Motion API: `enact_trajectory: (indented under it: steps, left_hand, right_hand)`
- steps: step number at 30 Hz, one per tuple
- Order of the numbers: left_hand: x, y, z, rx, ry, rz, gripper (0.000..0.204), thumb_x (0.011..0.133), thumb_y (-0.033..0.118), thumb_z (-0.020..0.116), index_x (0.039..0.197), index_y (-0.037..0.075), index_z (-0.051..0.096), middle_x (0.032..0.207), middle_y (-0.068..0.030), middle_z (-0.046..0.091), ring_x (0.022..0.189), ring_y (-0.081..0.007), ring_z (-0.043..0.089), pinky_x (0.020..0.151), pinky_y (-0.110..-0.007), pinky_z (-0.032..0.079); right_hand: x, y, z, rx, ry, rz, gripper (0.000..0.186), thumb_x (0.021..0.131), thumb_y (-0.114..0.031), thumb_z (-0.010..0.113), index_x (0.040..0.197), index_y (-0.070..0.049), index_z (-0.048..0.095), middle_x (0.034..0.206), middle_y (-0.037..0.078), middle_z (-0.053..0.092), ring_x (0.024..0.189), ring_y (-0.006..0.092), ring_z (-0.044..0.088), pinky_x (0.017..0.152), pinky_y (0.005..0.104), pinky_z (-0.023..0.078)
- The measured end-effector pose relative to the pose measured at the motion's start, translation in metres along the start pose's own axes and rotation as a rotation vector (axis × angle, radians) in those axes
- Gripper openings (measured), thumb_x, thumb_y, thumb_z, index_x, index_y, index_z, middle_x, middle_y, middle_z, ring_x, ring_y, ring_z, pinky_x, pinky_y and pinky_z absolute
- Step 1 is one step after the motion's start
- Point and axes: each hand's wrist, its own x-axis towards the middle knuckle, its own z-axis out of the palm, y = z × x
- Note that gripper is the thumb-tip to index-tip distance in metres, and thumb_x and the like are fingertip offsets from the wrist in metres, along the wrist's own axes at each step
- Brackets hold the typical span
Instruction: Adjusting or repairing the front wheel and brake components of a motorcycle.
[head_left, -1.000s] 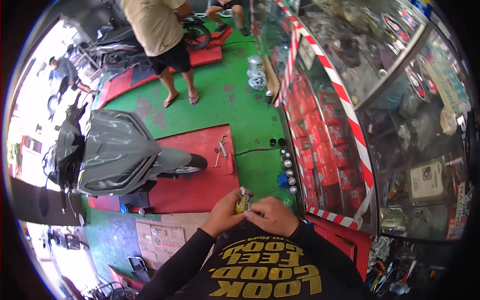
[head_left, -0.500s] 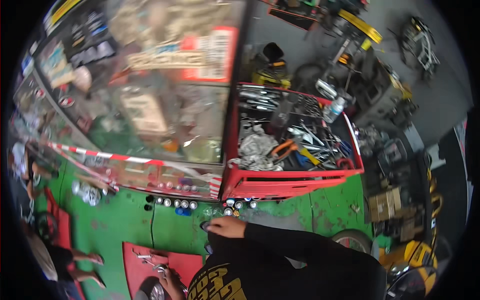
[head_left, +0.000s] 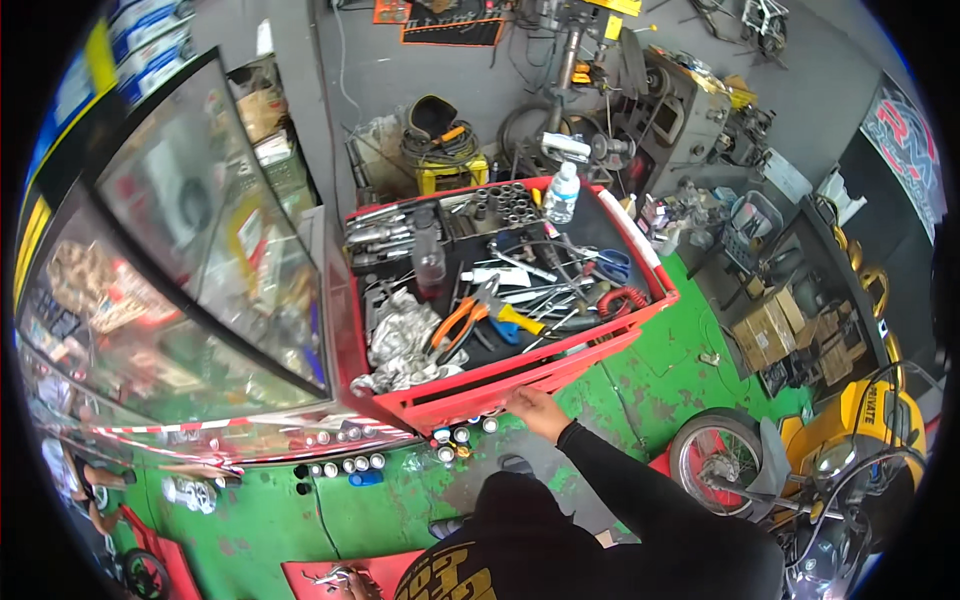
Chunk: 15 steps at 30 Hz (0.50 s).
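My right hand [head_left: 537,413] reaches to the front of a red tool cart [head_left: 663,298], its fingers loosely bent and apart; I cannot tell whether they touch it. On the cart's top lie orange-handled pliers [head_left: 460,325], a yellow-handled tool [head_left: 518,320], blue-handled scissors [head_left: 612,266], sockets [head_left: 505,200], a crumpled silvery rag [head_left: 400,340] and a water bottle [head_left: 562,195]. My left hand [head_left: 355,585] is low at the bottom edge, mostly hidden by my body, beside shiny metal parts above a red board; its grip is unclear.
A glass display case [head_left: 170,340] adjoins the cart's left. Cans [head_left: 362,463] stand on the green floor. A yellow motorcycle [head_left: 855,430], front wheel toward me, is at lower right, cardboard boxes [head_left: 770,330] behind it. Machinery [head_left: 670,120] lines the back wall. A person [head_left: 75,470] sits far left.
My view has swung right from the grey scooter to the tool cart. My hands have separated; my right arm has stretched forward toward the cart and my left hand has dropped low.
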Motion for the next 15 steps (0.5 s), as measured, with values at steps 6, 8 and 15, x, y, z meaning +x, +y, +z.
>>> enact_trajectory:
  steps: [6,8,15]
  left_hand:
    - [-0.158,0.094,0.095,0.035,-0.057,0.155,0.027,0.102,0.034,0.051,0.104,0.010,0.064,0.083,-0.0013,0.066,0.066,-0.0088,0.055,0.059,-0.022,0.042]
    - [-0.174,0.092,0.105,0.052,-0.148,0.161,0.026,0.101,0.032,0.051,0.106,0.009,0.063,0.082,-0.0014,0.065,0.066,-0.0089,0.054,0.059,-0.022,0.042]
    - [-0.226,0.091,0.157,0.049,-0.457,0.192,0.025,0.101,0.024,0.051,0.115,0.006,0.061,0.080,-0.0018,0.061,0.066,-0.0093,0.053,0.058,-0.022,0.043]
  right_hand:
    - [-0.007,-0.040,-0.055,-0.411,-0.084,-0.494,0.024,0.093,-0.028,0.066,0.082,-0.007,0.066,0.065,0.001,0.058,0.057,0.0167,0.049,0.057,0.0290,0.042]
    - [-0.006,-0.083,-0.075,-0.406,-0.320,-0.363,0.026,0.093,-0.029,0.066,0.080,-0.007,0.066,0.065,0.002,0.059,0.056,0.0187,0.050,0.056,0.0304,0.042]
    - [0.038,-0.184,-0.161,-0.798,0.078,-0.515,0.023,0.087,-0.024,0.070,0.075,-0.006,0.064,0.059,0.005,0.056,0.053,0.0264,0.052,0.053,0.0370,0.042]
